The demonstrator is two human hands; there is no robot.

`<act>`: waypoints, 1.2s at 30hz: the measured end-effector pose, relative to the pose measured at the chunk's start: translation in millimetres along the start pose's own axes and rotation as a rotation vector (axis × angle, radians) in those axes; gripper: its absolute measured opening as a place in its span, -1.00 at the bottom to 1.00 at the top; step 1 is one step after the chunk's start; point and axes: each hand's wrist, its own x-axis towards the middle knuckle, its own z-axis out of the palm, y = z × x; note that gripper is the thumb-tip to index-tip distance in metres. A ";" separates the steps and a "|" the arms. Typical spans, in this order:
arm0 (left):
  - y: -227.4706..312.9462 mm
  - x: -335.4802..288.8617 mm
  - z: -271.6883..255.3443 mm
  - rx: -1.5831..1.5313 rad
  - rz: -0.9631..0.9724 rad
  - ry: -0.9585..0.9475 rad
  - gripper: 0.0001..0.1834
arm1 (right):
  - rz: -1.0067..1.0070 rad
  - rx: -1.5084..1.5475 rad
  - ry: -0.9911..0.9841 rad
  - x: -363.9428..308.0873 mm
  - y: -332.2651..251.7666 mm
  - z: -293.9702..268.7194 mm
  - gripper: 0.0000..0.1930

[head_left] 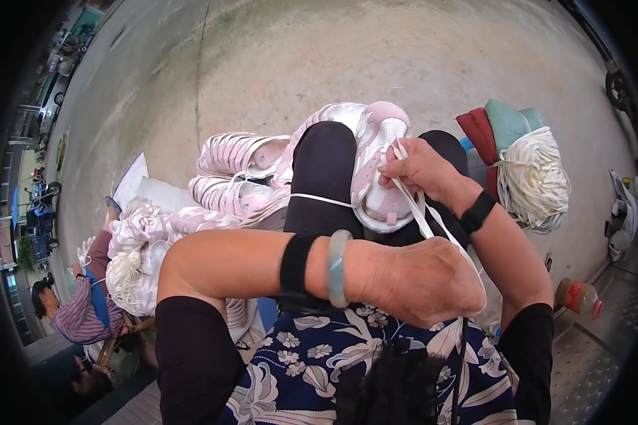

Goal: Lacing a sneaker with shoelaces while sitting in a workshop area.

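A pink and white sneaker (378,170) rests on my dark-trousered knees. My right hand (420,168) pinches a white shoelace (424,216) at the shoe's lacing area. My left hand (422,282), with a pale green bangle and a black wristband on the wrist, is closed around the other part of the same lace, pulled toward my lap. A second strand of lace (322,200) runs across my left knee.
More pink sneakers (237,173) lie piled on the concrete ground to the left. A big bundle of white laces (534,180) sits by red and green cloth at the right. A bottle (578,296) lies lower right. Another person (78,312) sits at lower left.
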 end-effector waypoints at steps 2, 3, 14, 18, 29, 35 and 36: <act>4.3 -4.2 -4.2 -0.018 -0.023 -0.016 -0.88 | 0.026 0.342 -0.014 -2.0 -3.9 -2.5 -0.88; 6.6 -5.2 -6.7 -0.020 0.016 0.051 -0.89 | -0.007 0.463 0.019 -4.4 -4.9 -2.7 -0.84; 45.6 -51.7 -53.1 0.110 -0.099 0.123 -0.87 | -0.449 0.986 -0.006 -134.1 22.5 -79.1 -0.89; 49.7 -92.3 -68.7 -0.156 -0.562 0.199 -0.82 | -0.369 0.753 0.063 -160.4 61.8 -109.4 -0.92; 0.3 -244.0 -87.8 -0.472 -1.116 1.311 -0.78 | 0.028 0.346 0.460 -165.0 162.0 -163.5 -0.82; -39.0 -265.4 -116.0 -0.390 -1.188 1.381 -0.85 | 0.197 0.252 0.493 -167.3 209.5 -166.9 -0.79; -43.1 -270.0 -125.7 -0.316 -1.200 1.391 -0.87 | 0.234 0.315 0.528 -169.9 217.7 -168.1 -0.78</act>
